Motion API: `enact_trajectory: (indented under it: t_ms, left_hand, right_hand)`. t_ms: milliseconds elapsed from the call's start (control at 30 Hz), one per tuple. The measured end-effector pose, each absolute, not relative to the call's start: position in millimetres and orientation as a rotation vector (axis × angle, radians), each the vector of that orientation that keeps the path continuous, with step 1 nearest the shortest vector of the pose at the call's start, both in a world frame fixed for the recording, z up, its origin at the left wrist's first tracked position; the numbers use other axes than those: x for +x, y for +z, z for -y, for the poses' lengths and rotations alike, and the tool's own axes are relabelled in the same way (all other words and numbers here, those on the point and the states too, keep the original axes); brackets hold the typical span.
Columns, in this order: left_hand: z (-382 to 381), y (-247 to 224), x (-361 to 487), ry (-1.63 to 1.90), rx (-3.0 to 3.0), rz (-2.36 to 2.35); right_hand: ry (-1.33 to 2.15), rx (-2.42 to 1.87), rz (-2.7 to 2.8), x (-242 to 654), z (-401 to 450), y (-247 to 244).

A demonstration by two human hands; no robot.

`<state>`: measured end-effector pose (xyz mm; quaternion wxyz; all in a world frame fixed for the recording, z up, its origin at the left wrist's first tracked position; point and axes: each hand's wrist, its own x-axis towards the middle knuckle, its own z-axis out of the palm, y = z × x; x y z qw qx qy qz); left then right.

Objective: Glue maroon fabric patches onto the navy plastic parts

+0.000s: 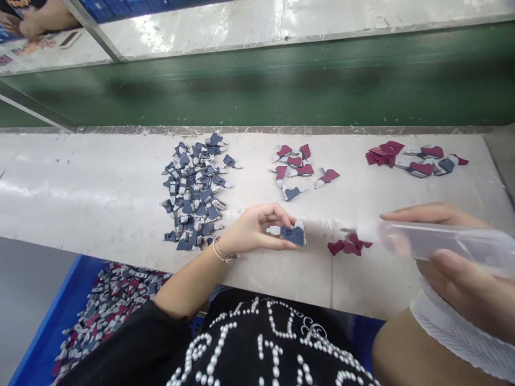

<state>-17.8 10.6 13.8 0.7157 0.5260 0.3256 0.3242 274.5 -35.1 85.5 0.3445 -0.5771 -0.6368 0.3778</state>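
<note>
Now, left grip [251,230]: we are pinching one blue-and-white piece [293,236] between thumb and fingers, over the tabletop [100,198].
Right grip [469,281]: we are wrapping fingers round a clear bottle [428,241], which is blurring.
Piece handling: we are judging it light, stiff and smooth, so we are favouring the solid blue body over the slimmer white ends.
Bottle handling: we are guessing it is yielding when squeezed; its broad body is offering the best hold.
Blue pile [196,187]: it is lying just beyond our left wrist.
Red-topped pieces [301,170]: they are sitting beyond the held piece.
Obstacle: small red parts [353,246] are lying near the bottle's white tip, crowding that spot.
Blue bin [50,321]: it is holding many mixed pieces.
</note>
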Motion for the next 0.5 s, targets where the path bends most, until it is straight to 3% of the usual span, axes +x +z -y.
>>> enact_trajectory:
  t_ms: [100, 300, 500]
  left_hand:
    - [-9, 15, -19, 0.732, 1.169, -0.728]
    - [-9, 16, -20, 0.742, 1.191, -0.704]
    - [-10, 16, -18, 0.708, 1.261, -0.749]
  right_hand:
    - [0.968, -1.528, 1.683, 269, 29, 79]
    - [1.265, -1.431, 1.610, 237, 9, 55]
    - [1.217, -1.486, 1.825, 219, -10, 25]
